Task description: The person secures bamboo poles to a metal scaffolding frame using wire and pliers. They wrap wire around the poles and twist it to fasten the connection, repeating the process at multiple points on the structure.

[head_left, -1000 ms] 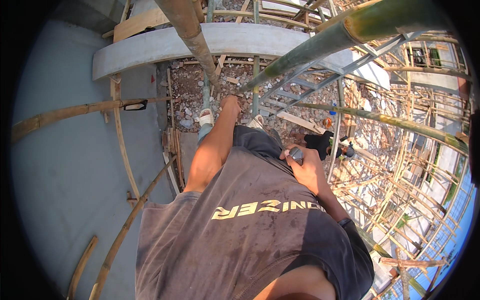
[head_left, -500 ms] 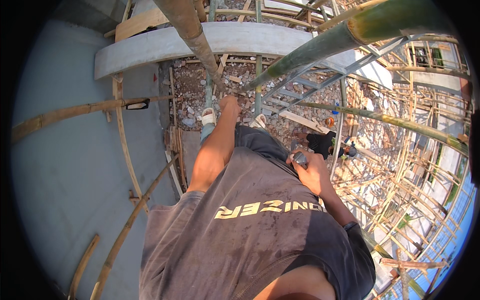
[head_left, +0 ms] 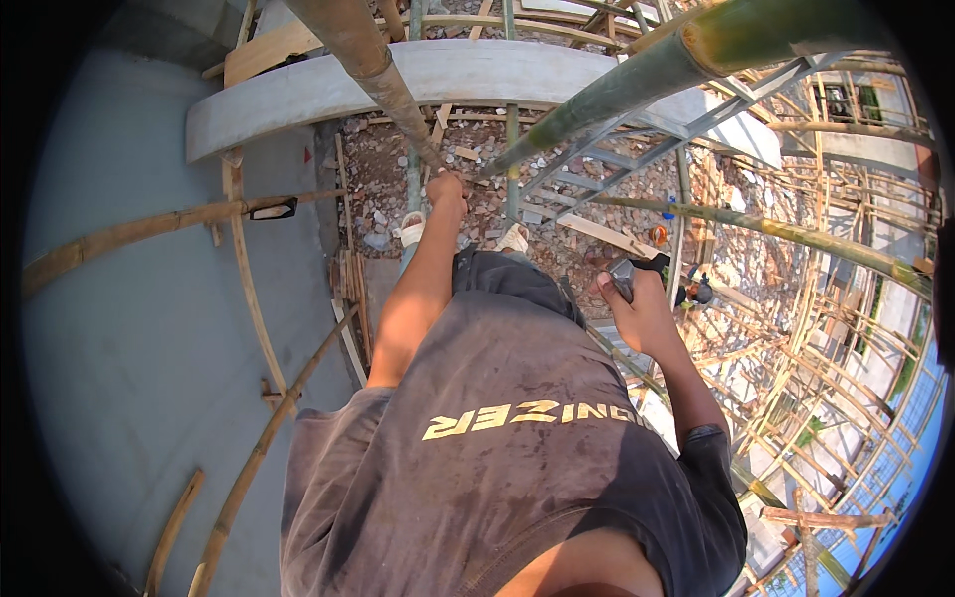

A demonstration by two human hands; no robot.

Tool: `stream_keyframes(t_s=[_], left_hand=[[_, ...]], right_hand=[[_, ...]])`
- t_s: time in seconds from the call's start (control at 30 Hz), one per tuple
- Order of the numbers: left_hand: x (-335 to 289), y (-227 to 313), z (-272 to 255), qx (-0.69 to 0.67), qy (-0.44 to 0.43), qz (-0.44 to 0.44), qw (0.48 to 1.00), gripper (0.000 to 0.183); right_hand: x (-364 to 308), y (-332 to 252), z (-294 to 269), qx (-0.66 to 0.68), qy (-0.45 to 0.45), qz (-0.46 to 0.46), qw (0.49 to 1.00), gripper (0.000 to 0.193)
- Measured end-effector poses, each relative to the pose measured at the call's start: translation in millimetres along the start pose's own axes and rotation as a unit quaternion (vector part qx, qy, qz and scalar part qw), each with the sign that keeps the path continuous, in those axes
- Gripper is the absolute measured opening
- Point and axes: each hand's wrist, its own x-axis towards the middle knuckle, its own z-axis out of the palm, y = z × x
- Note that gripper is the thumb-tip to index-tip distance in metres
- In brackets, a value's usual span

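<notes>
My left hand (head_left: 447, 189) is closed at the lower visible end of a brown bamboo pole (head_left: 370, 62). Its fingers seem wrapped round the pole, though their far side is hidden. Off to the right of my hip, my right hand (head_left: 642, 310) grips a grey metal hand tool (head_left: 622, 279) with a blocky head. The fingers cover most of this tool, so its exact kind does not show. A thicker green bamboo pole (head_left: 637, 85) slants in from the upper right toward my left hand, apart from it.
A grey wall (head_left: 129, 328) with bamboo poles fills the left. A pale concrete beam (head_left: 477, 75) crosses ahead, beside a metal ladder (head_left: 686, 129). Far below are rubble (head_left: 378, 169) and a person in dark clothes (head_left: 688, 291), partly behind my right hand. Bamboo scaffolding (head_left: 796, 388) stands right.
My right hand has moved away from my waist, outward and up to the right, with the grey tool in it. My left hand has shifted slightly up and left toward the pole.
</notes>
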Motion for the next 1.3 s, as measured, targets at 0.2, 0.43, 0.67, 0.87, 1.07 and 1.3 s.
stream_keyframes(t_s=[0.2, 0.43, 0.67, 0.87, 1.07, 1.3], left_hand=[[-34, 11, 16, 0.071, -0.054, 0.094, 0.992, 0.038], [11, -15, 19, -0.008, -0.015, 0.02, 1.0, 0.032], [56, -54, -6, -0.003, 0.054, -0.07, 0.996, 0.022], [98, -76, -3, 0.652, 0.012, 0.067, 0.755, 0.022], [138, -102, 4, 0.902, -0.104, 0.043, 0.417, 0.032], [55, -60, 7, 0.897, -0.098, 0.027, 0.431, 0.036]], right_hand=[[-11, -35, -44, -0.125, -0.013, 0.01, 0.992, 0.038], [-25, -23, -3, -0.125, -0.022, -0.099, 0.987, 0.034], [-37, -13, 19, -0.107, -0.029, -0.086, 0.99, 0.036], [-49, -13, 15, -0.137, -0.026, -0.06, 0.988, 0.034], [-53, -15, 16, -0.1, -0.039, -0.03, 0.994, 0.028], [-55, -8, 14, -0.092, -0.032, -0.023, 0.995, 0.022]])
